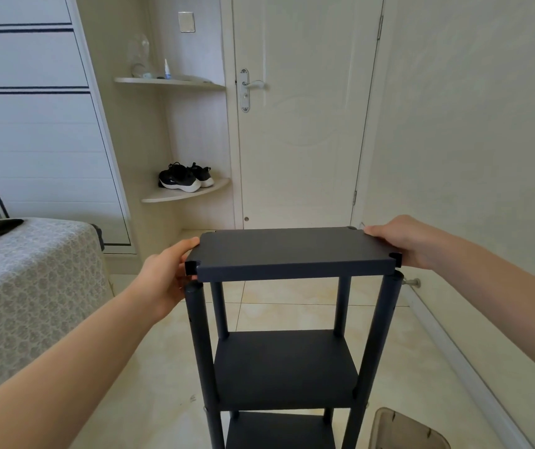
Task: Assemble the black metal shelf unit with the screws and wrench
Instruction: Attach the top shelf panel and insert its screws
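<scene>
Both hands hold the top board (292, 251). My left hand (165, 273) grips its left end, and my right hand (402, 243) grips its right end, fingers curled round the edges. It hangs just over the posts (199, 335) of the black shelf unit (285, 367), which stands on the floor (398, 351). The near corners look not yet down. If a corner misses its post, the board may tip or slip.
</scene>
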Demonstrator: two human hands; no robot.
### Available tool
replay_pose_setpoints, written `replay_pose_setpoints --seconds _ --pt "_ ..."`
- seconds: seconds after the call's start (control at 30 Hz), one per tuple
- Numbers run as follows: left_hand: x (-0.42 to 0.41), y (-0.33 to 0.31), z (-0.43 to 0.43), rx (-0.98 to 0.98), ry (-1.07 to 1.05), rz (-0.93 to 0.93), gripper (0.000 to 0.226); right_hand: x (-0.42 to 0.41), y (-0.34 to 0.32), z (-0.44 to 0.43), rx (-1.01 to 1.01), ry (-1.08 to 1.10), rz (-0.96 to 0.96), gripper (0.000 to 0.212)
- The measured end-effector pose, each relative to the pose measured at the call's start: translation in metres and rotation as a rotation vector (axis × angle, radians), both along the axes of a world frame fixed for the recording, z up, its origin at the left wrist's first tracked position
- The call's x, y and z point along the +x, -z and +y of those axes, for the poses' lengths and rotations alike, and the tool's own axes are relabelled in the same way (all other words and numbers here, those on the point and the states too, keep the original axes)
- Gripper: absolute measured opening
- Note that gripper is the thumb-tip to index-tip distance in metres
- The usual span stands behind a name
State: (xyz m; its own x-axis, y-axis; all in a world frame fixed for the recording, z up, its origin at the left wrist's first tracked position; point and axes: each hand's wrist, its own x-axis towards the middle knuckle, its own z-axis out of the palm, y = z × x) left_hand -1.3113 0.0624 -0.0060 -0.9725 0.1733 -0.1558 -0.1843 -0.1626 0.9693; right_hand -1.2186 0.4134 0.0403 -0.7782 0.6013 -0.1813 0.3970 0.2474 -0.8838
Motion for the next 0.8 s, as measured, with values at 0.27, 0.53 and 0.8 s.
replay_pose_setpoints --seconds 0.27,0.53,0.8 --pt "0.0006 0.0026 0.0008 0.015 -0.006 0.043 0.032 0.0023 0.0017 -0.0001 -0.053 0.023 0.055 0.025" --pt "0.0022 0.0026 0.0006 0.012 -0.015 0.064 0.032 0.0036 0.0052 -0.0019 -0.107 0.048 0.102 0.025" --pt "0.0024 0.0021 0.0013 0.003 -0.010 0.069 0.028 0.0045 0.0043 -0.0008 -0.145 0.037 0.150 0.022"
